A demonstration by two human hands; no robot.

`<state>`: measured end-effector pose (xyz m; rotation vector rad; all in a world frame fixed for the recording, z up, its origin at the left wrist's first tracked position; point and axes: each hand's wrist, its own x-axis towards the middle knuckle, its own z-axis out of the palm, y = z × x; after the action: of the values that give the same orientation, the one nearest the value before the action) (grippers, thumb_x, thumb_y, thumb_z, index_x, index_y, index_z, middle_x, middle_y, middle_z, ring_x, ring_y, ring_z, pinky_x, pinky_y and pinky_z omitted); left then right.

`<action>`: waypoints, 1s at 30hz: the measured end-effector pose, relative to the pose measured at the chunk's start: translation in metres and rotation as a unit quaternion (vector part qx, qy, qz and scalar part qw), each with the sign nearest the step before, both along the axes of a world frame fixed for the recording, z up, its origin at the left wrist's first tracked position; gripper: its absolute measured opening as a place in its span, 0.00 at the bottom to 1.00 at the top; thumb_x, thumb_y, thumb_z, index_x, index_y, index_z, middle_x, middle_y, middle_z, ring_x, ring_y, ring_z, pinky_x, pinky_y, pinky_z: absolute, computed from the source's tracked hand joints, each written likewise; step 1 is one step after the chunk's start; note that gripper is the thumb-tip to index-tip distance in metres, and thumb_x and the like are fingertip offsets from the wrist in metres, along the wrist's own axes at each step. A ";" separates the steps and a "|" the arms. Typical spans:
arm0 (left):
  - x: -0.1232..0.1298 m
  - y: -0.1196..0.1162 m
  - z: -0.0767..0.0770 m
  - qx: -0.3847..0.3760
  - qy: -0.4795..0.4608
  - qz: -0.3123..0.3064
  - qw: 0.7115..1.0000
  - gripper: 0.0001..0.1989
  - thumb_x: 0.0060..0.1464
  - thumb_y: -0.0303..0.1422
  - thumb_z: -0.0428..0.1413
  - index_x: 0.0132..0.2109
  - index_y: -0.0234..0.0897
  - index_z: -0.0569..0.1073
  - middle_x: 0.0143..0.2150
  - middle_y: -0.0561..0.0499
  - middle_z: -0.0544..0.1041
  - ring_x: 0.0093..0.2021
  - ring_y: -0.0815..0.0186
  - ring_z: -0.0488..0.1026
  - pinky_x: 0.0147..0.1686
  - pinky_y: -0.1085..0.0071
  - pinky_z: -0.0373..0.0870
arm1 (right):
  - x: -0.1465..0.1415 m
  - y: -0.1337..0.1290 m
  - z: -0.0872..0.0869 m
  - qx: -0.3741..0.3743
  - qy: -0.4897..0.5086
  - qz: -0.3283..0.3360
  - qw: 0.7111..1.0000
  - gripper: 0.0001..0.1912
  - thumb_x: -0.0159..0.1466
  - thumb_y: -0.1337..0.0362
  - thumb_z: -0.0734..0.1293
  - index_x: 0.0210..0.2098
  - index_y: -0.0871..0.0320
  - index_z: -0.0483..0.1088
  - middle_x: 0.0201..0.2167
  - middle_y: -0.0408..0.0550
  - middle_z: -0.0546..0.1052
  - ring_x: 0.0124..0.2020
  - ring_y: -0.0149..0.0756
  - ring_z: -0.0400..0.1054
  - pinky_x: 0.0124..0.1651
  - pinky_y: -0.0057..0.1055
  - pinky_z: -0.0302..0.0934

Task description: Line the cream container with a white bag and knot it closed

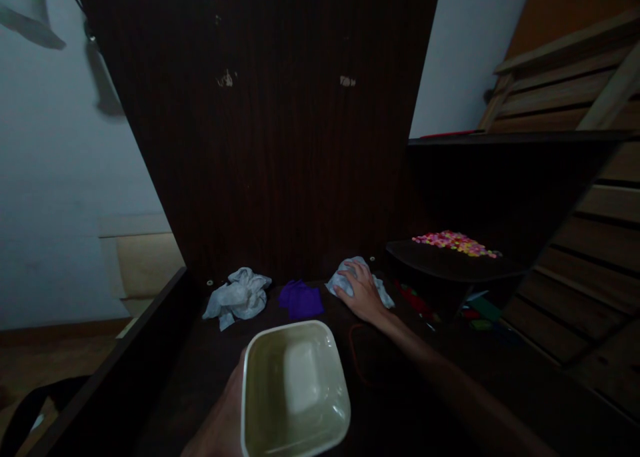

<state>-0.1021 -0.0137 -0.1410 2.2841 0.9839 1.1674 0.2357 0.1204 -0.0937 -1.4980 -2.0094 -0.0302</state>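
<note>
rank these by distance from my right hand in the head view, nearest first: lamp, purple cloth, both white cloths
1. Right white cloth: under the right hand
2. Purple cloth: just left
3. Left white cloth: farther left
4. Lamp: top left

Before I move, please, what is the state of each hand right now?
Left hand: holding the empty tub at its side.
Right hand: open, fingers spread on the right white cloth.

Glossy plastic-looking container (295,390); matt purple cloth (301,299) (creased); dark wood-grained panel (280,143).
</note>
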 end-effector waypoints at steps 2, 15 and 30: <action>0.001 0.000 0.000 0.015 0.012 -0.026 0.999 0.57 0.37 0.47 0.73 0.72 0.49 0.57 0.68 0.39 0.67 0.64 0.35 0.69 0.62 0.40 0.68 | -0.019 -0.003 0.002 -0.025 -0.018 0.040 0.999 0.15 0.66 0.59 0.66 0.48 0.60 0.76 0.57 0.57 0.74 0.62 0.47 0.63 0.66 0.43 0.55; 0.018 -0.013 -0.014 0.001 0.033 0.012 0.999 0.49 0.55 0.46 0.65 0.75 0.51 0.46 0.71 0.38 0.62 0.69 0.41 0.63 0.65 0.43 0.65 | -0.130 0.005 -0.007 -0.180 -0.108 0.055 0.976 0.27 0.63 0.49 0.69 0.52 0.65 0.74 0.53 0.66 0.77 0.55 0.55 0.72 0.53 0.43 0.66; 0.021 -0.004 0.003 0.067 0.065 -0.035 0.995 0.73 0.33 0.54 0.73 0.75 0.47 0.36 0.70 0.30 0.61 0.67 0.33 0.64 0.64 0.39 0.65 | -0.094 0.032 0.015 -0.228 0.228 0.065 0.944 0.14 0.69 0.56 0.67 0.34 0.61 0.72 0.36 0.46 0.78 0.42 0.37 0.74 0.50 0.41 0.68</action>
<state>-0.0808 -0.0182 -0.1377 2.5060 0.8870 1.0983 0.1413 0.1523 -0.0782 -1.4590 -1.7892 0.8142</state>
